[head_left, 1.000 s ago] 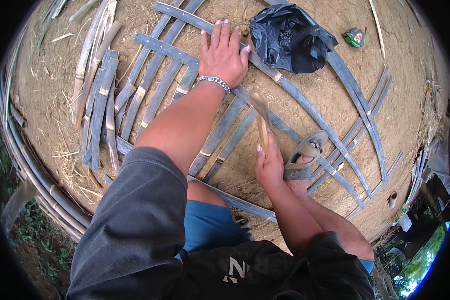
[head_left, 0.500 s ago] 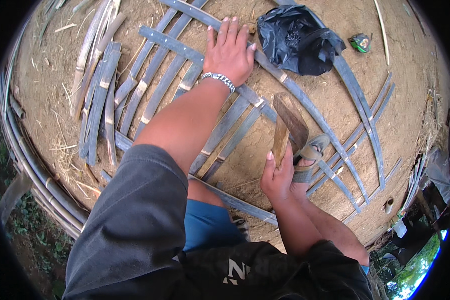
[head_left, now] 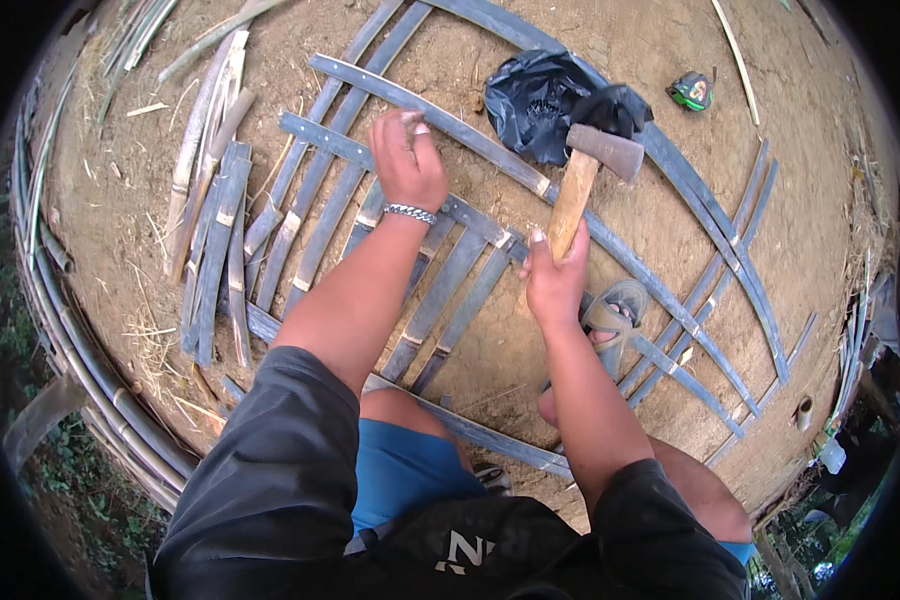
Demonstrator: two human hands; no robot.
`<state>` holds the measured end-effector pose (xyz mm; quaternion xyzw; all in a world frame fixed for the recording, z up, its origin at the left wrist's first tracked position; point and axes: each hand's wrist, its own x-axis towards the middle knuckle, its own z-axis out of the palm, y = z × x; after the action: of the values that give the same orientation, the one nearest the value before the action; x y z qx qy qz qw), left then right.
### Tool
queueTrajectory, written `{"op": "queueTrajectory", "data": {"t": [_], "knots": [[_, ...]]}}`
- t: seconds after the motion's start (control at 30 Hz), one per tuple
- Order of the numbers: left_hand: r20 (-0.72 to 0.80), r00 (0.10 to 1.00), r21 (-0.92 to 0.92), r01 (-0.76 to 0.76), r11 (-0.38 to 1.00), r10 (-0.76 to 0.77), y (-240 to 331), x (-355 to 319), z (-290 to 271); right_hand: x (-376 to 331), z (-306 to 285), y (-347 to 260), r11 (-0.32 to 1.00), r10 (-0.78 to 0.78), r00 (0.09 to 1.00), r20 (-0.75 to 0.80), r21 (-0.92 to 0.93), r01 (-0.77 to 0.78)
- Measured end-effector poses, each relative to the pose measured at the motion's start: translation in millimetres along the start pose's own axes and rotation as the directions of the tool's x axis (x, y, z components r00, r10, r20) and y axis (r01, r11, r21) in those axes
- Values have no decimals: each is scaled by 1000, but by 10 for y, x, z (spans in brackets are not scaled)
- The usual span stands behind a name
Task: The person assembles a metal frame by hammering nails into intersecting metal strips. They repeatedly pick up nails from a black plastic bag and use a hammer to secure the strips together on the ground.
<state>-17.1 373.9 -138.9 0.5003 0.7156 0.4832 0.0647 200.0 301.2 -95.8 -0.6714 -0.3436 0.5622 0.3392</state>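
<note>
Head view: right hand (head_left: 555, 280) grips hatchet (head_left: 590, 180) raised (bare dirt below); left hand (head_left: 408, 165) pinches bamboo slat (head_left: 440, 118) edge near black bag (head_left: 545, 105).

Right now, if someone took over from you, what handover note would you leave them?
Left hand: pinching something small against a bamboo strip of the lattice; what it is can't be told.
Right hand: gripping the hammer by its wooden handle, head raised above the strips.
Black plastic bag and tape measure lie beyond.
Done: strips laid crosswise. Left: fastening, judging by the loose strips to the left.
</note>
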Motion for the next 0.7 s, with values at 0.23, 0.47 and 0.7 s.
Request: {"op": "queueTrajectory", "data": {"t": [0.23, 0.47, 0.7], "knots": [[448, 873, 580, -122, 805, -190, 277, 648, 141, -28, -28, 64, 998, -51, 999, 7, -38, 51], [636, 575, 738, -257, 624, -515, 503, 975, 375, 49, -84, 282, 968, -184, 983, 10, -173, 183], [613, 590, 753, -233, 616, -526, 505, 946, 423, 11, -79, 231, 973, -156, 987, 21, -169, 158]]}}
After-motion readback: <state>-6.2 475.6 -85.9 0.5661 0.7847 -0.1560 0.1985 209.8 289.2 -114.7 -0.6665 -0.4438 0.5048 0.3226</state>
